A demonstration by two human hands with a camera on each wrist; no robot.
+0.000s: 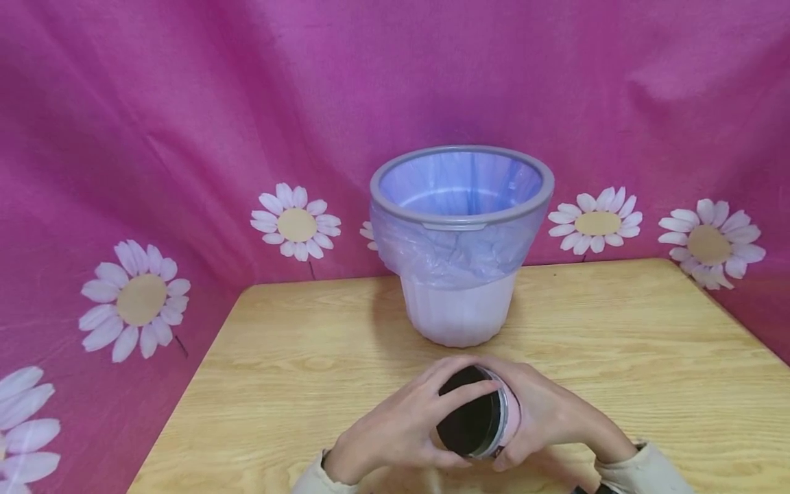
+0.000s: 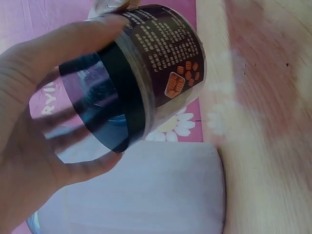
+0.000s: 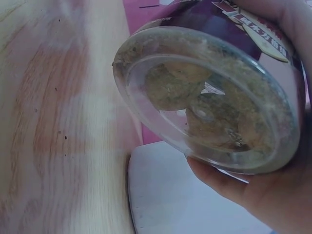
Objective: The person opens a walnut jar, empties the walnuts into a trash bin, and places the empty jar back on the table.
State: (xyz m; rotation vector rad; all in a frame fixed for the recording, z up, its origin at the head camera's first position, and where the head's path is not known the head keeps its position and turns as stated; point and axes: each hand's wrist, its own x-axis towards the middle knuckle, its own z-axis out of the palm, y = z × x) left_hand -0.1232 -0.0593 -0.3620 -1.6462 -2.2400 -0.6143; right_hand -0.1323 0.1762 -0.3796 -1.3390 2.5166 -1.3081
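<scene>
I hold a clear plastic jar point(image 1: 474, 420) with a dark printed label on its side, low over the wooden table point(image 1: 629, 343), in both hands. My left hand point(image 1: 404, 425) curls round its black lid point(image 2: 109, 105). My right hand point(image 1: 546, 412) grips the jar body from the other end. In the right wrist view the clear jar bottom point(image 3: 209, 97) shows brownish crumbs and a few round pieces inside, cupped by my right hand point(image 3: 273, 195). In the left wrist view my left hand point(image 2: 29, 122) wraps the lid end of the jar point(image 2: 165, 58).
A white waste bin point(image 1: 459, 312) with a grey rim point(image 1: 432, 218) and a pale purple bag liner stands on the table just beyond the jar. A pink cloth with daisies point(image 1: 296, 223) hangs behind and to the left. Bare table lies on both sides.
</scene>
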